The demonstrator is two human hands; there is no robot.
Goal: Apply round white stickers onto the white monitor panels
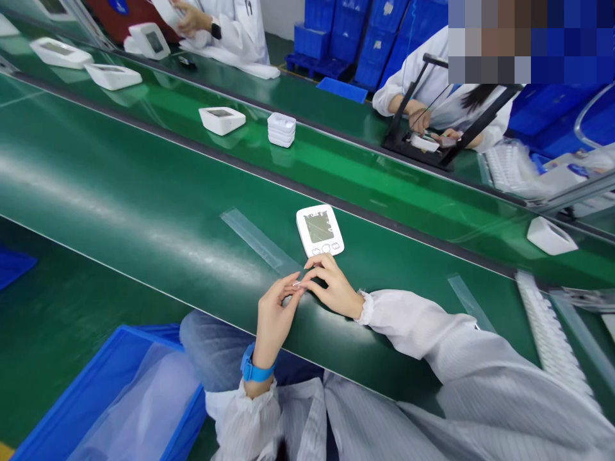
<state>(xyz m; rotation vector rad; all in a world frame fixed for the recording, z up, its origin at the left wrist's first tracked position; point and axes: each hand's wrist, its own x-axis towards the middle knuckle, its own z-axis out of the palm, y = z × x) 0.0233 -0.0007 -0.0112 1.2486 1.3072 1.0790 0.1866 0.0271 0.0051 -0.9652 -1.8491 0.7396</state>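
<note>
Between the fingertips of both hands is a small, thin white piece, too small to name. My left hand, with a blue band on its wrist, pinches it from the left. From the right, my right hand pinches at the same spot. Just beyond the right hand's knuckles a white monitor with a grey screen and buttons along its near edge lies face up on the green bench. A strip of clear tape runs along the bench to the left of the monitor.
Behind a dark rail, white device housings and a stack of small white trays sit on the green belt. Two co-workers work across it. A row of white parts lies right. A blue bin stands below left.
</note>
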